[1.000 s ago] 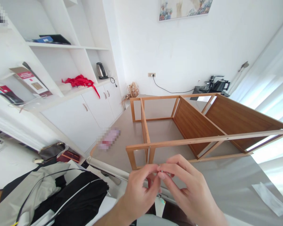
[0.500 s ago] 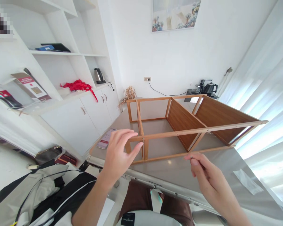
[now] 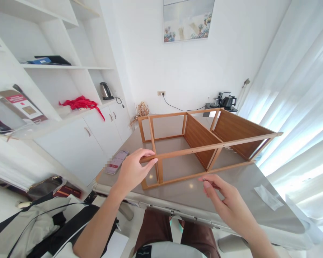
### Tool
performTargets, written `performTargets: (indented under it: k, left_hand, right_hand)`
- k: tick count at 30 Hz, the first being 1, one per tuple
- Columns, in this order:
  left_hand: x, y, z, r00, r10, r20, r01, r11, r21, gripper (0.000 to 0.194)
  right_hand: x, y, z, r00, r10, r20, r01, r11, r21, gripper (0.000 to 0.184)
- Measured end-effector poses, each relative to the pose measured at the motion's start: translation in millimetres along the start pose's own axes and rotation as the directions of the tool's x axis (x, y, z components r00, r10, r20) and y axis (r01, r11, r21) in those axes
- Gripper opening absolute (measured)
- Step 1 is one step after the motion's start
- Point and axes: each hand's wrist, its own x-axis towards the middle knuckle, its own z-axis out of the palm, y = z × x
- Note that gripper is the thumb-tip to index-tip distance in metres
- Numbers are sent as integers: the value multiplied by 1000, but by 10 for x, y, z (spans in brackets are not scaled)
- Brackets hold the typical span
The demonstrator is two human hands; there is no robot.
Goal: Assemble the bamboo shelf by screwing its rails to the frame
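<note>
A brown wooden shelf frame [image 3: 177, 152] lies on its side on the grey table [image 3: 220, 186], with two solid wooden panels across it. My left hand [image 3: 136, 170] grips the near upper rail close to its left end, thumb below and fingers on top. Over the table in front of the frame, my right hand [image 3: 226, 199] pinches a tiny metallic piece, perhaps a screw, between thumb and forefinger. It is too small to name for certain. This hand stays apart from the frame.
A phone [image 3: 117, 162] lies on the table left of the frame. At the right is a clear plastic bag [image 3: 268, 197]. A black kettle [image 3: 228, 102] stands behind the frame. Clothes and cables [image 3: 51, 222] are heaped at the lower left. White cabinets [image 3: 78, 143] line the left wall.
My left hand has closed from an open grasp onto the frame's rail. My right hand still pinches the tiny piece. The whole view has shifted slightly.
</note>
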Motion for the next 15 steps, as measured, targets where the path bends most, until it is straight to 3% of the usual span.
performTargets:
  k: [8, 13, 15]
  left_hand:
    - [5, -9, 10, 1000, 12, -3, -12, 998, 60, 19]
    - [-52, -34, 16, 997, -23, -73, 33, 991, 131, 39]
    - [-80, -39, 16, 993, 9, -121, 10, 988, 152, 38]
  right_hand:
    - [120, 290, -132, 988, 132, 82, -140, 986, 95, 32]
    - [321, 786, -539, 985, 136, -108, -124, 986, 112, 35]
    - [446, 984, -715, 973, 138, -184, -133, 990, 39, 35]
